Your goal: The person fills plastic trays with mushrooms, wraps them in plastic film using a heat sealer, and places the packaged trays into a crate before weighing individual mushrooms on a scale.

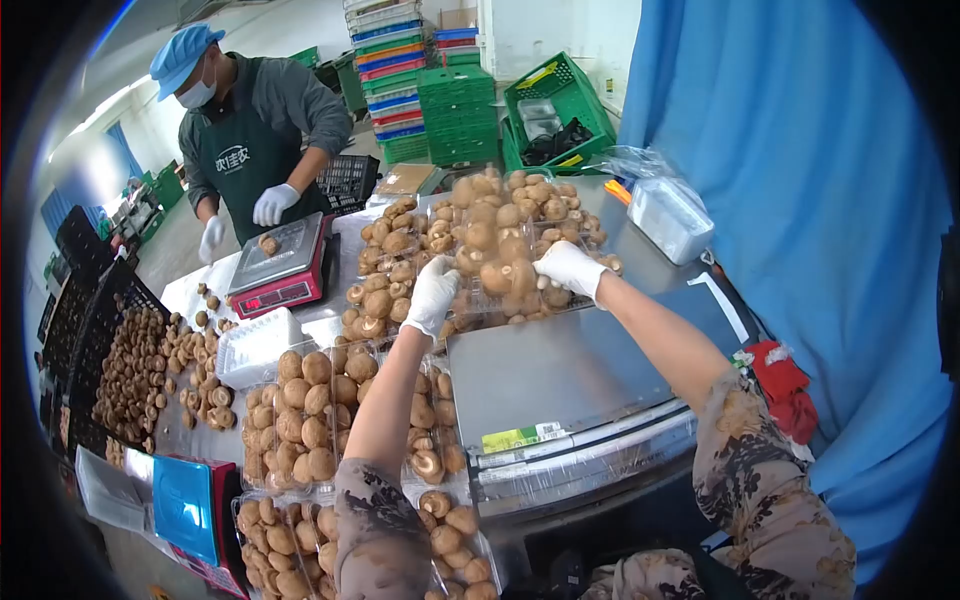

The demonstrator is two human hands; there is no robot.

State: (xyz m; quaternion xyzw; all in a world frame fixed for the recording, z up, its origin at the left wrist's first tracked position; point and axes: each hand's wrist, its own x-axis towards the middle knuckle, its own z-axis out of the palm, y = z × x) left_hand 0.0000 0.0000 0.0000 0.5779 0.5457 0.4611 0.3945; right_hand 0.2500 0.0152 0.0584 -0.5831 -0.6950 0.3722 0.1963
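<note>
A clear plastic tray of brown mushrooms (495,235) is between my two white-gloved hands, over other filled trays at the table's far side. My left hand (434,296) grips its left edge, fingers closed. At the right edge, my right hand (570,271) has its fingers closed on the same tray. Just in front of my hands lies the flat metal top of a wrapping machine (550,370), with film and a yellow-green label at its near edge. Filled mushroom trays (305,420) stand near my left forearm.
A co-worker in white gloves stands behind a red scale (280,275) at the left. Loose mushrooms (135,370) lie further left, beside an empty tray (258,347). Stacked clear trays (672,218) sit at the right, near a blue curtain (800,200). Green crates (457,115) stand behind.
</note>
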